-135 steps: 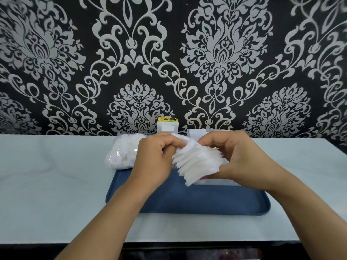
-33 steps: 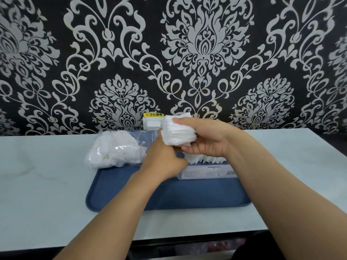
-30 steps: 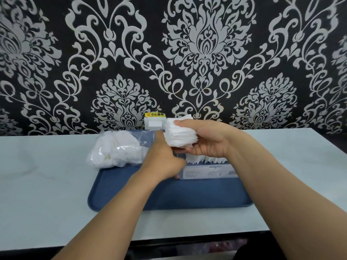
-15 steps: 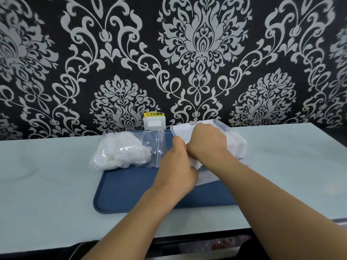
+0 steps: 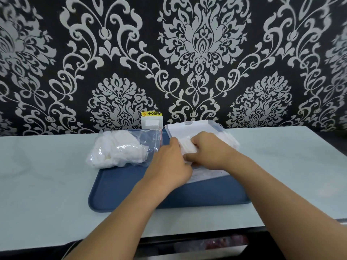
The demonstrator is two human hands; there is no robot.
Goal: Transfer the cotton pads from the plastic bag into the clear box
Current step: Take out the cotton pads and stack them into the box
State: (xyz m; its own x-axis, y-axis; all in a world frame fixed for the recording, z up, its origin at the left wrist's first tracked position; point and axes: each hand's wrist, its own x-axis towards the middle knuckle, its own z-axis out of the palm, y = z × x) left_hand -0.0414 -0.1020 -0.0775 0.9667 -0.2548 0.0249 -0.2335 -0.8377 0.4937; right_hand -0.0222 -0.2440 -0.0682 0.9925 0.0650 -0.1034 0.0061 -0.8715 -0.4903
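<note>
both hands are working at the clear box (image 5: 216, 128) on the blue tray (image 5: 131, 190), the right hand (image 5: 210, 151) curling its grip round a stack of cotton pads (image 5: 186, 147) over the box. the left hand (image 5: 169, 166) is touching the stack, its grip hidden, while the plastic bag (image 5: 122, 149) is lying just left on the desk (image 5: 37, 175).

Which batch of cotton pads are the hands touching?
The stack at the clear box, between left hand and right hand; the other batch sits untouched inside the plastic bag.

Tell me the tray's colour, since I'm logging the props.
The tray is dark blue, seen plainly in the head view.
</note>
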